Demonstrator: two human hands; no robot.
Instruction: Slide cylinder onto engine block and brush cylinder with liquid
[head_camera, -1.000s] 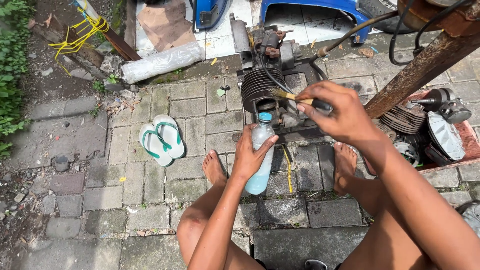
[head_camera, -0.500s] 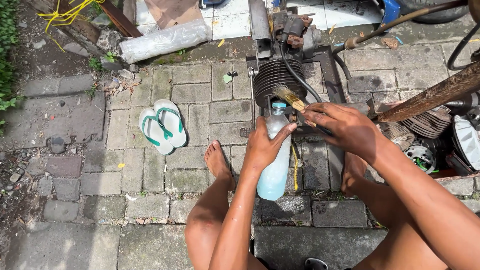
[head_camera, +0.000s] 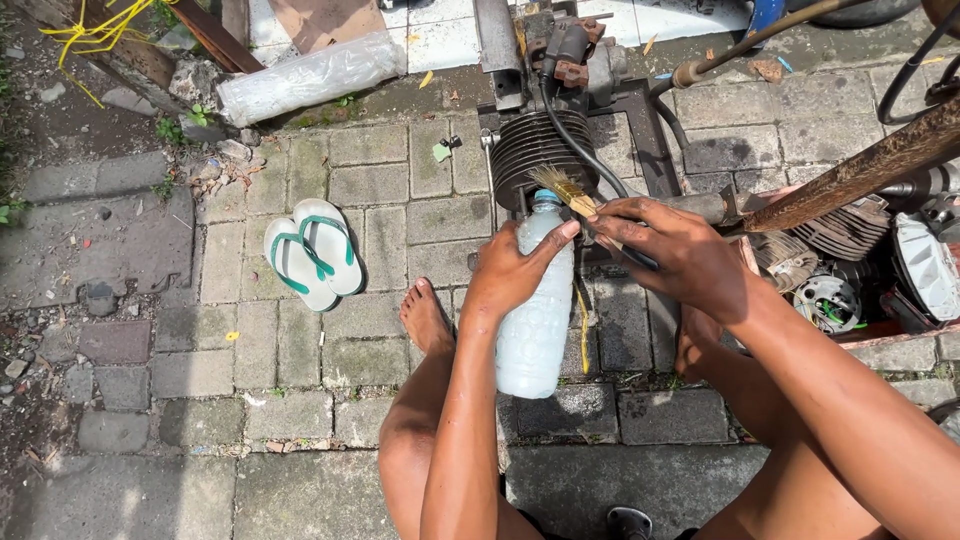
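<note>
- A finned engine (head_camera: 540, 160) is sitting on the paved ground (head_camera: 300, 350), just beyond the person's hands.
- A clear plastic bottle (head_camera: 535, 330) of milky liquid is standing upright before it; it looks fairly full, so likely weighty, thin-walled and slippery when wet, best gripped around the upper body.
- The left hand (head_camera: 510, 275) is wrapping its fingers around the bottle's shoulder.
- The right hand (head_camera: 675, 250) is pinching a small brush (head_camera: 562, 188), bristles hovering at the bottle's neck; light and stiff, held by its handle.
</note>
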